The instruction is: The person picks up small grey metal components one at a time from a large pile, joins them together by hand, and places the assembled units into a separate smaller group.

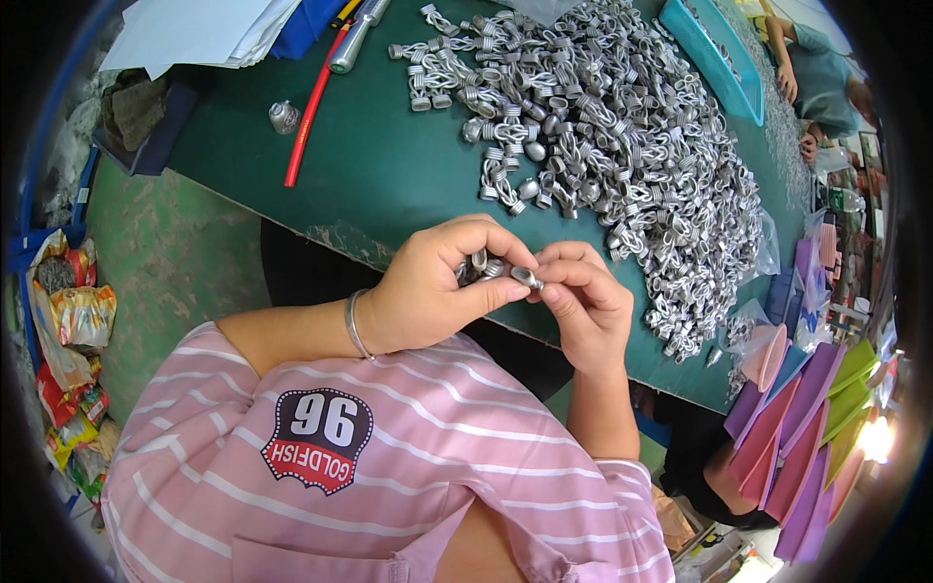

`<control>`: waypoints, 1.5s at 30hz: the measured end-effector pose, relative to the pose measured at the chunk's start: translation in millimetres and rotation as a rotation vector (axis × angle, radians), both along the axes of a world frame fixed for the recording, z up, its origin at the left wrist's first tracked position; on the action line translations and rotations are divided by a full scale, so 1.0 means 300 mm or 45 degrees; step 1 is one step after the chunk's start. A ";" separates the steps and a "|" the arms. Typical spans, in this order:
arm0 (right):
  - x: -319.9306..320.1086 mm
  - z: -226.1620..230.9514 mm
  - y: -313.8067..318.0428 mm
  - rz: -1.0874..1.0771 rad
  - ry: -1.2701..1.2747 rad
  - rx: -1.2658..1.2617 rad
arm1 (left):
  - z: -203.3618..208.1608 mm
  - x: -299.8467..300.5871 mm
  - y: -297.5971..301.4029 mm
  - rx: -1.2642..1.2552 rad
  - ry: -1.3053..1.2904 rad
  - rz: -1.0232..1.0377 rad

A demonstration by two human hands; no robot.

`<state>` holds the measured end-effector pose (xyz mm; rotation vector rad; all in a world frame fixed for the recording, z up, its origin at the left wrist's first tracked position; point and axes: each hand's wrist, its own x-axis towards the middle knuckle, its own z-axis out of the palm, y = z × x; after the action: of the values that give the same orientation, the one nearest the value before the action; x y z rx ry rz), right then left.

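between fingers (pixel 498 241): silver metal piece (pixel 526 278), shiny, oval-ended, perhaps looped.

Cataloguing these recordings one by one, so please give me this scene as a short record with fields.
Left hand: pinches a small metal piece, more inside its curl
Right hand: pinches the same piece
Work surface: green table
Heap: pile of silver metal pieces
Left of pile: red rod
Beside pile, upper right: turquoise basket
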<state>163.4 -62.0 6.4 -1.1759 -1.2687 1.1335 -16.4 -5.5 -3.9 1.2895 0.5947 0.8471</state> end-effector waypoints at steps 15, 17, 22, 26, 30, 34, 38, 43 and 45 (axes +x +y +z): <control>-0.096 -0.001 -0.072 -0.246 -0.060 0.593 | 0.001 -0.005 -0.037 -1.008 -0.302 -0.271; -0.088 0.040 -0.060 -0.074 -0.255 0.646 | 0.002 -0.016 -0.043 -1.228 -0.430 -0.286; -0.078 0.030 0.019 -0.275 -0.887 0.467 | -0.039 -0.154 -0.050 -1.339 -0.334 -0.565; -0.103 -0.011 0.095 -0.290 -1.145 0.383 | -0.099 -0.210 -0.064 -1.392 -0.087 -0.477; -0.086 -0.040 0.088 -0.270 -1.218 0.383 | -0.173 -0.147 -0.068 -1.400 -0.009 -0.191; -0.083 -0.021 0.028 -0.328 -0.921 0.227 | -0.289 -0.070 -0.065 -1.379 -0.074 0.004; -0.053 -0.003 -0.037 -0.227 0.228 -0.377 | -0.278 -0.048 -0.052 -1.320 0.206 -0.120; -0.033 -0.040 -0.074 -0.055 0.649 -0.260 | -0.195 -0.122 -0.066 -0.087 0.662 -0.794; -0.039 -0.045 -0.073 0.000 0.585 -0.077 | -0.065 -0.137 -0.042 0.214 0.473 -0.958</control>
<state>151.6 -84.0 -7.0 -0.8882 -0.8854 1.3554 -57.4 -18.1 -23.4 1.6783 0.2778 0.0320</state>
